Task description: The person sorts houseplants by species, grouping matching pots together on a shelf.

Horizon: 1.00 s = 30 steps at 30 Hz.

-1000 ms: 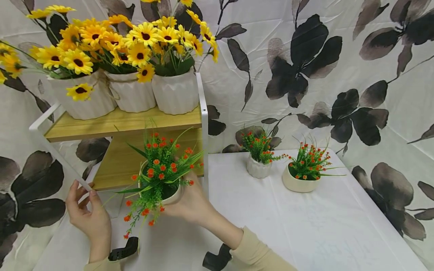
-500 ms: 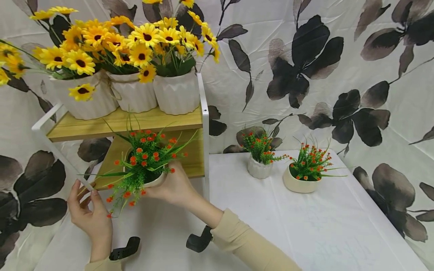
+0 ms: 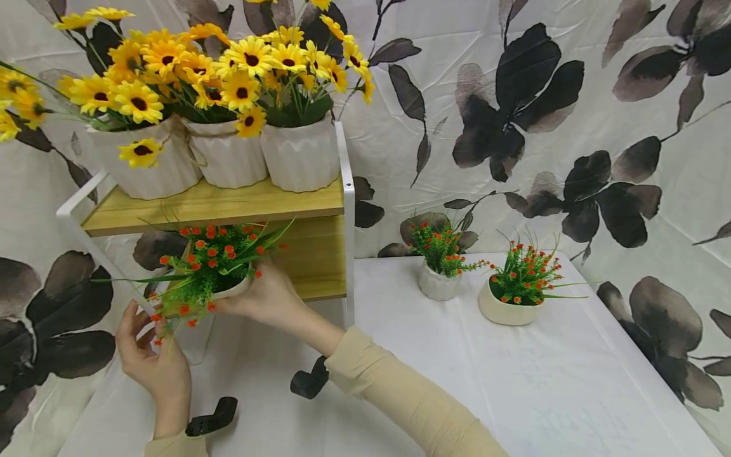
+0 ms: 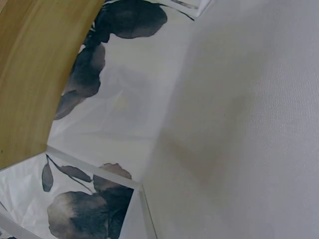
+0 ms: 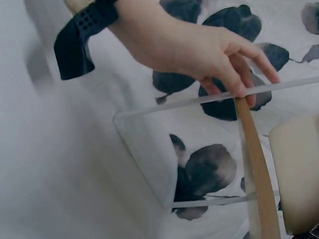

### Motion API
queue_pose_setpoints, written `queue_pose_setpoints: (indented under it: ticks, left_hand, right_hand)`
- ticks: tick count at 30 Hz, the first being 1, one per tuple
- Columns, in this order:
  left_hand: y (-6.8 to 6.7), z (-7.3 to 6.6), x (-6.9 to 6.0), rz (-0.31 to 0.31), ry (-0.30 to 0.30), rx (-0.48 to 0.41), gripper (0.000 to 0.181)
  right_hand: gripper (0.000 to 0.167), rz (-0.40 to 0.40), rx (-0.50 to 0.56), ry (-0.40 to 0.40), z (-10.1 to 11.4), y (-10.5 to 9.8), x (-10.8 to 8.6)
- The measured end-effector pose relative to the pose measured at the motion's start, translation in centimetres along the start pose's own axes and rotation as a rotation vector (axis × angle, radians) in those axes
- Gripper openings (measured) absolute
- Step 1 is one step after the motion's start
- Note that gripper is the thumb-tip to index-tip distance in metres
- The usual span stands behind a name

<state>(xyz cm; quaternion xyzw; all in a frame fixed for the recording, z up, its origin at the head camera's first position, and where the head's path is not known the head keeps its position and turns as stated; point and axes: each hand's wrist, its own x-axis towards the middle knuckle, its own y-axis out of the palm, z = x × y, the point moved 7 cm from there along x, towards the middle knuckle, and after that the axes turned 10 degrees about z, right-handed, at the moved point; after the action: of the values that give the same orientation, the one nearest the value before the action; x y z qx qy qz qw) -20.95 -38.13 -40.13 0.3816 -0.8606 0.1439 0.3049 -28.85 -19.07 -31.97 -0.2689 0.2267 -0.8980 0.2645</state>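
Note:
My right hand [image 3: 271, 297] grips a cream pot with a red-flowered artificial plant [image 3: 208, 254] at the left part of the lower shelf board [image 3: 316, 260]. Foliage hides whether the pot touches the board in the head view; the right wrist view shows the cream pot [image 5: 298, 174] beside the board's edge [image 5: 259, 174]. My left hand [image 3: 157, 365] holds the white side frame of the two-tier shelf rack at its left front, thumb and fingers on either side of the bar in the right wrist view. On the upper board [image 3: 228, 204] stand three white pots [image 3: 302, 155] of yellow sunflowers.
Two more red-flowered plants, one in a white ribbed pot [image 3: 438, 282] and one in a cream oval pot [image 3: 508, 308], stand right of the rack on the white-covered table [image 3: 434, 374]. A floral cloth [image 3: 400, 152] hangs behind. Black cameras [image 3: 310, 379] are strapped to the wrists.
My right hand has carried the potted plant leftward and slightly away, in over the lower board. The left hand keeps its hold on the frame. The pots elsewhere stay put.

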Motion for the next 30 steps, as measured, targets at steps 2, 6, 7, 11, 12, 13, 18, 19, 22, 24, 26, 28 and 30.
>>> queue_pose_setpoints:
  ticks: [2, 6, 7, 11, 12, 13, 18, 19, 22, 24, 26, 28, 30]
  left_hand:
    - [0.1, 0.0, 0.0, 0.002, -0.011, -0.001, 0.04]
    - [0.2, -0.2, 0.0, 0.003, -0.015, 0.0, 0.041]
    - [0.2, -0.2, 0.0, 0.003, -0.015, -0.002, 0.041]
    - [0.1, -0.2, 0.0, 0.004, -0.01, -0.014, 0.042]
    - [0.1, -0.2, -0.1, 0.002, -0.012, -0.02, 0.042]
    - [0.1, -0.1, -0.1, 0.0, -0.015, -0.025, 0.042]
    - [0.0, 0.1, -0.2, -0.009, -0.013, -0.026, 0.041]
    - [0.0, 0.0, -0.2, -0.01, -0.009, -0.027, 0.04]
    - [0.0, 0.0, -0.2, -0.012, 0.008, -0.023, 0.04]
    - [0.0, 0.0, -0.1, -0.014, 0.022, -0.022, 0.04]
    - [0.0, 0.1, 0.0, -0.014, 0.034, -0.017, 0.04]
    - [0.1, 0.1, 0.1, -0.008, 0.046, -0.021, 0.04]
    - [0.1, 0.2, 0.1, -0.005, 0.053, -0.03, 0.04]
  right_hand:
    - [0.074, -0.003, -0.06, 0.025, -0.2, 0.1, 0.5]
    - [0.084, -0.01, -0.106, 0.065, -0.5, 0.2, 1.6]
    - [0.087, -0.01, -0.108, 0.082, -0.6, 0.3, 1.8]
    - [0.098, -0.02, -0.014, 0.199, -1.5, 0.7, 2.3]
    - [0.1, -0.024, 0.013, 0.224, -1.8, 0.8, 2.3]
    - [0.102, -0.03, 0.041, 0.245, -1.9, 0.9, 2.4]
    - [0.108, -0.031, 0.138, 0.312, -2.5, 1.2, 2.8]
    - [0.108, -0.03, 0.155, 0.321, -2.5, 1.3, 2.9]
    - [0.108, -0.028, 0.185, 0.357, -2.7, 1.4, 3.1]
    - [0.108, -0.031, 0.191, 0.364, -2.8, 1.4, 3.3]
    - [0.109, -0.035, 0.184, 0.364, -2.7, 1.3, 3.4]
    - [0.11, -0.039, 0.186, 0.374, -2.7, 1.4, 3.6]
    - [0.11, -0.042, 0.195, 0.385, -2.7, 1.4, 3.7]
